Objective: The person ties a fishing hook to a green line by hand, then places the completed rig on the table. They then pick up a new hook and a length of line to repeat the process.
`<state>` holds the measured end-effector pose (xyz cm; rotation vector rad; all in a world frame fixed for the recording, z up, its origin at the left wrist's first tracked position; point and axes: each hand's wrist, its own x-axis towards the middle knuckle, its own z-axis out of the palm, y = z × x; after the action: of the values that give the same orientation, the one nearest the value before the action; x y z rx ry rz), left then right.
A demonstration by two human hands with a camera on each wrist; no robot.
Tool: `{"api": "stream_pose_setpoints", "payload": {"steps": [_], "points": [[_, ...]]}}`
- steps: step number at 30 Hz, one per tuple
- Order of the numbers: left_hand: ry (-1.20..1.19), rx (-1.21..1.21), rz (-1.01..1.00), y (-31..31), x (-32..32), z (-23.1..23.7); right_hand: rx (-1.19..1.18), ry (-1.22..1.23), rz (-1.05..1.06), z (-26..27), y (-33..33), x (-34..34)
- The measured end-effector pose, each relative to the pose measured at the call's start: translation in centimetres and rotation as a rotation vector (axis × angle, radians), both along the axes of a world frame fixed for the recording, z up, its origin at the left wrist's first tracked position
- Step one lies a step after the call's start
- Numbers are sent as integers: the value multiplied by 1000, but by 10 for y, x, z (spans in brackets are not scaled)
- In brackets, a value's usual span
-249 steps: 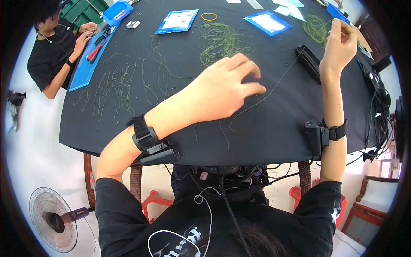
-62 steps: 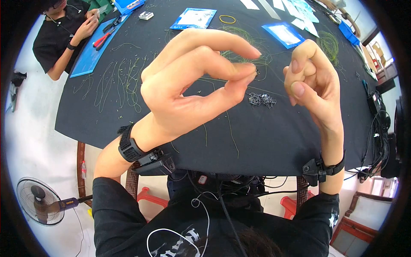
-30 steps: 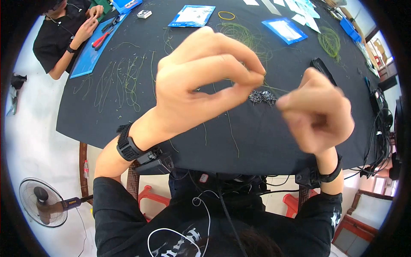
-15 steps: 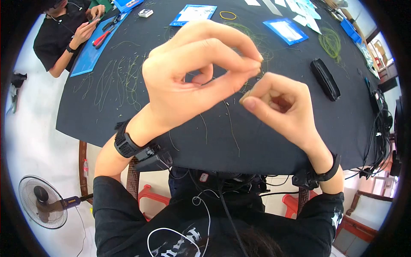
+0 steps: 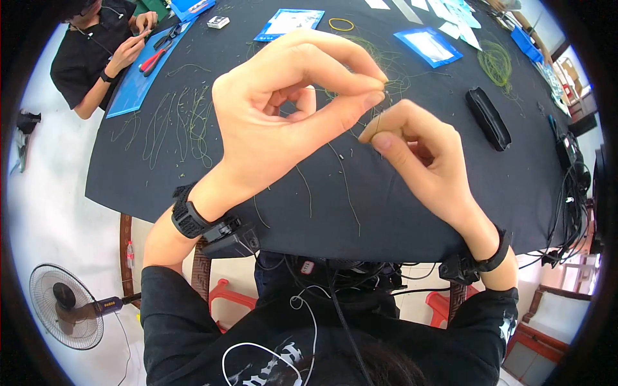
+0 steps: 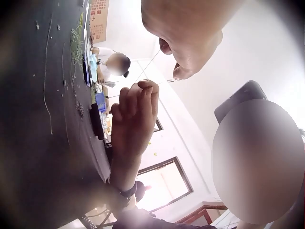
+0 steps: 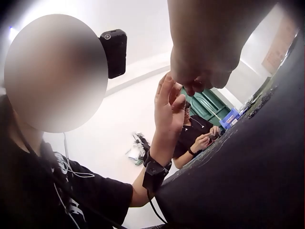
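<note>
On my far left, loose green strands (image 5: 182, 132) lie on the black tablecloth (image 5: 402, 219). Above it, my left hand (image 5: 261, 122) pinches a tiny metal piece (image 6: 170, 80); close by, my right hand (image 5: 430, 157) pinches a thin line (image 6: 151, 62). Farther right sits a black case (image 5: 488, 120).

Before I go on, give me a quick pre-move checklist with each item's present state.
1. Left hand pinches the small piece between thumb and fingers: ok.
2. Right hand pinches the thin strand: ok.
3. Thin strand straight between the hands: ok, by the left wrist view.
4. Thin strand passed through the small piece: cannot tell, too small to see.
5. Black case apart from both hands: ok.
6. Table below the hands free of loose strands: not ok, several lie there.
</note>
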<state>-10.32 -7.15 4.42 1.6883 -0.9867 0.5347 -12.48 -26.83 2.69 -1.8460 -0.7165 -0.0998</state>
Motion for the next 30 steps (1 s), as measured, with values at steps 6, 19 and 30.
{"api": "stream_pose_setpoints", "payload": {"steps": [6, 19, 30], "points": [[-79, 68, 53, -1, 0, 1, -149, -235, 16, 12, 1, -9], [-415, 214, 87, -8, 5, 3, -106, -467, 44, 25, -9, -6], [-486, 219, 30, -13, 3, 4, -116, -244, -42, 34, -20, -9]]}}
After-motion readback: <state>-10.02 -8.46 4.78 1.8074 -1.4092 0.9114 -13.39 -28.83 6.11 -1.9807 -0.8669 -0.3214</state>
